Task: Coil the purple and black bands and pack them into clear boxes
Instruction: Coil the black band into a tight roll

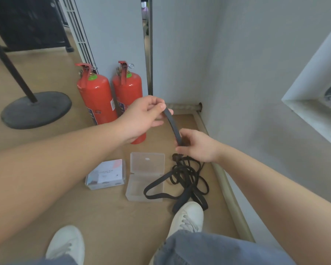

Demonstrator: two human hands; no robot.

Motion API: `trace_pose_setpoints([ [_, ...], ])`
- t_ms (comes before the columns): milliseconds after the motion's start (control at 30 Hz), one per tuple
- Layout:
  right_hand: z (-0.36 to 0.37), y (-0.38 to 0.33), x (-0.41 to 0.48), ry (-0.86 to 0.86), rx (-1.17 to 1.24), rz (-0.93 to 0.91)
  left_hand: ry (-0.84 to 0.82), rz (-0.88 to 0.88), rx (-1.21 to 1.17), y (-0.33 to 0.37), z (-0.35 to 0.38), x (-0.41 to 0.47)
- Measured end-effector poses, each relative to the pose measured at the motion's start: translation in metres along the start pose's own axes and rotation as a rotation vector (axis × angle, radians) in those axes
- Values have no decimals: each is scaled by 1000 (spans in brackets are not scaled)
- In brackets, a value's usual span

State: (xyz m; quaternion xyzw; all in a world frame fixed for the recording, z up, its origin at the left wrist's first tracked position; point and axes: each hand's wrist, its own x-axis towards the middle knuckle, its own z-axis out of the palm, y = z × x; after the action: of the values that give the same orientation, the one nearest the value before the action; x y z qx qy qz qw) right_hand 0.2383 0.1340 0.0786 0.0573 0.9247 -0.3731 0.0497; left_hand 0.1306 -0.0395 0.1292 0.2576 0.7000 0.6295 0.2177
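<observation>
Above the tan floor (107, 217), near a grey wall corner, both hands grasp one black band (173, 126). Left hand (141, 117) pinches the band's upper end between thumb and forefinger; its fingers (157, 107) are clenched on the strap. Right hand (197, 145) sits lower and nearer, its fingers (182, 150) closed around the same band, so a short, slightly curved stretch runs between the two hands. Below the right hand the band falls to a loose tangled heap (189, 178) on the floor, one loop lying across the near half of an open clear box (146, 176). Its lid half lies flat on the far side. Just left of it stands a closed clear box (106, 175) with printed card inside; whether it holds a band cannot be told.

Two red fire extinguishers (111, 96) stand upright against the far partition, left of the corner. A dark round stand base (35, 109) rests far left. Two white shoes (187, 219) and blue denim legs occupy the near edge; the right shoe touches the heap's near end. A pale skirting pipe (225, 188) runs along the right wall.
</observation>
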Motion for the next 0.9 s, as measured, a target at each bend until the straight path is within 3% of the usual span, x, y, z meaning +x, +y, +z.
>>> trace_pose_setpoints([
  [133, 13, 32, -8, -40, -190, 164, 44, -74, -420, 10, 4, -2],
  [167, 13, 37, -10, -24, -202, 196, 68, -90, -428, 9, 4, -2],
  [233, 7, 37, -12, 37, -177, 212, 80, -92, -71, 4, 5, -5],
  [333, -8, 15, -7, 238, -122, 76, -112, 30, 817, -5, 7, -19],
  [433, -24, -13, -5, 383, -47, -113, -313, 26, 1162, -13, 8, -25],
  [533, -31, -12, -6, 311, -295, -163, -284, 31, 992, -12, 6, -22],
  [600, -29, 2, -8, 252, -401, -66, -223, 48, 797, -6, 6, -20],
  [700, -16, 25, -12, 215, -372, 126, -171, 118, 572, 5, 11, -20],
  [800, -6, 60, -23, 121, -310, 389, 7, 140, 294, 14, 5, -16],
  [900, -8, 81, -32, 181, -97, 507, 55, 66, 233, 12, -5, -11],
])
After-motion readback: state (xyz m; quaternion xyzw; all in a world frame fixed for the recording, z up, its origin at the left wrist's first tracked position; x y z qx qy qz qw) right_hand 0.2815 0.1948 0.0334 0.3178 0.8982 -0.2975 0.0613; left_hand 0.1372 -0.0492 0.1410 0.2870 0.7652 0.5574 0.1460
